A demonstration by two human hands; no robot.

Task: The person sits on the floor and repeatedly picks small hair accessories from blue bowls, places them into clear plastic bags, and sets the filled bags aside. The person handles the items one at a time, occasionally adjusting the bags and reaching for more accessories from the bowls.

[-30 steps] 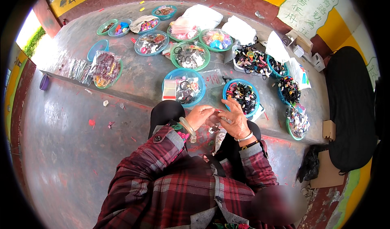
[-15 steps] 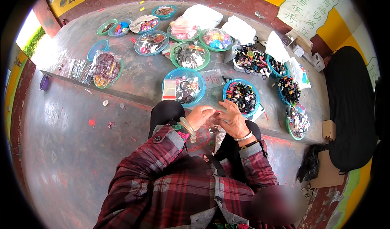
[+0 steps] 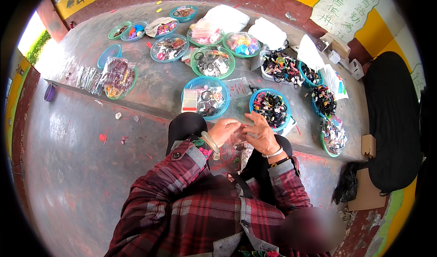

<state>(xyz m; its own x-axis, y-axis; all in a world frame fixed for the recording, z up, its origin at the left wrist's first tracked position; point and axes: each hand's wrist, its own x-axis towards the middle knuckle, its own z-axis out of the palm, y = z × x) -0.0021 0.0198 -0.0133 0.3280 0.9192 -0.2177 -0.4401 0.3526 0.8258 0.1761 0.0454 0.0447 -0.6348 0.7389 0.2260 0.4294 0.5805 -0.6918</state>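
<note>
Above my knees, my left hand (image 3: 224, 131) and my right hand (image 3: 261, 135) meet at the fingertips. The left fingers are pinched together around something small with a reddish edge, too small to name. Bent toward the same spot are the right thumb and fingers, with part of the pinch hidden. Below the fingertips a clear, plastic-like patch shows faintly. Just ahead of my right hand stands a blue basket (image 3: 286, 120) of dark and colored hair ties. Beyond my left hand is another blue basket (image 3: 185, 92) with clear bags of black hair ties.
Several more baskets, such as a green one (image 3: 193, 65), stand on the raised concrete ledge (image 3: 157, 81). White sacks (image 3: 227, 16) lie behind them. At the right are a long black bag (image 3: 393, 120), a small cardboard box (image 3: 368, 146) and a black plastic bag (image 3: 348, 182).
Both hands stay nearly in place, with small finger shifts. A small dark, shiny piece seen below the fingers earlier no longer shows; a clear patch appears there.
</note>
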